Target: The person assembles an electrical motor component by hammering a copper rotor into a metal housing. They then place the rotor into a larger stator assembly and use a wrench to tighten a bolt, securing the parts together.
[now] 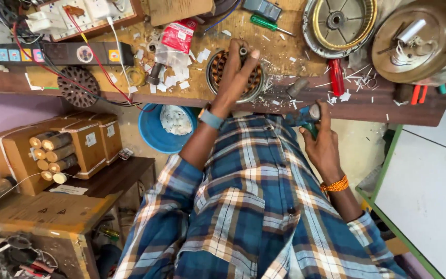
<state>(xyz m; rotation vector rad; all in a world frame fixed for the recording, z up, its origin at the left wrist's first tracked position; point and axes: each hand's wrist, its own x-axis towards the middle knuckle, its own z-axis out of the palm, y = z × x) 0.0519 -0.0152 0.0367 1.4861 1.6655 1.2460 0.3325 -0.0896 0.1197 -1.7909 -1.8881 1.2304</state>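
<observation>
My left hand (236, 77), with a blue watch on its wrist, rests on a round motor stator with copper windings (216, 70) at the front edge of the wooden workbench (285, 54). Its fingers pinch a small dark cylindrical piece (243, 51) at the stator's centre. My right hand (323, 144), with an orange bead bracelet, is lower, in front of the bench edge. It grips a teal-handled tool (305, 120) whose metal head points toward the bench. My blue plaid shirt fills the bottom of the view.
On the bench lie a green screwdriver (269, 23), a red-handled tool (336, 77), a ribbed motor housing (339, 23), a brown round cover (419, 39), a red packet (179, 33), a power strip (63, 53) and paper scraps. Below are a blue bowl (156, 132) and cardboard boxes (52, 152).
</observation>
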